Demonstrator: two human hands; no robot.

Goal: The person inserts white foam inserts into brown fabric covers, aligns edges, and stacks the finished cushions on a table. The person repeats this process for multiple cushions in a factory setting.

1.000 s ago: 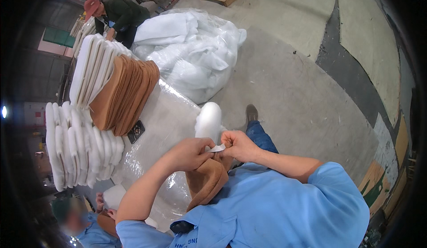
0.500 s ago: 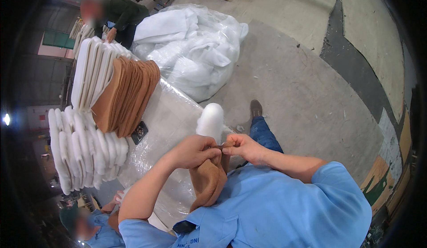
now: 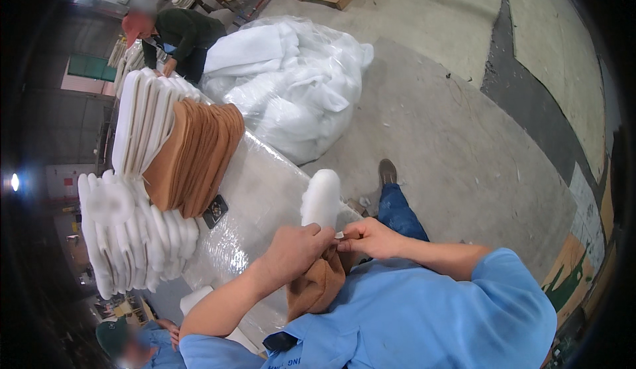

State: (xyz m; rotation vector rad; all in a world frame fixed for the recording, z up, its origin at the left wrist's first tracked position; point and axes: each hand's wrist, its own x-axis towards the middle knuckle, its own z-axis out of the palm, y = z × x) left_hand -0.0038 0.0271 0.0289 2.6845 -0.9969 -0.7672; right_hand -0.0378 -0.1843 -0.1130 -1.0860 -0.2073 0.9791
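Note:
A brown fabric cover (image 3: 317,286) is bunched against my front, with its edge gathered between my hands. My left hand (image 3: 301,250) is closed on that edge, fingertips partly hidden. Close beside it, my right hand (image 3: 371,238) pinches the fabric with thumb and fingers. A small white piece, perhaps a tag, shows between the two hands. Just beyond them a rounded white fluffy pad (image 3: 321,197) sticks out; whether its lower end is inside the cover is hidden by my hands.
On the plastic-covered table (image 3: 262,177) stand brown covers (image 3: 195,157), white pads (image 3: 149,117) and more fluffy pads (image 3: 132,230) in stacks. A small dark tray (image 3: 215,211) lies beside them. A bagged white bundle (image 3: 291,91) is beyond. Two people work at the left.
My hands have shifted slightly, and a small white piece now shows between them. The whole view has moved a little. The lower-left person's hand has changed position.

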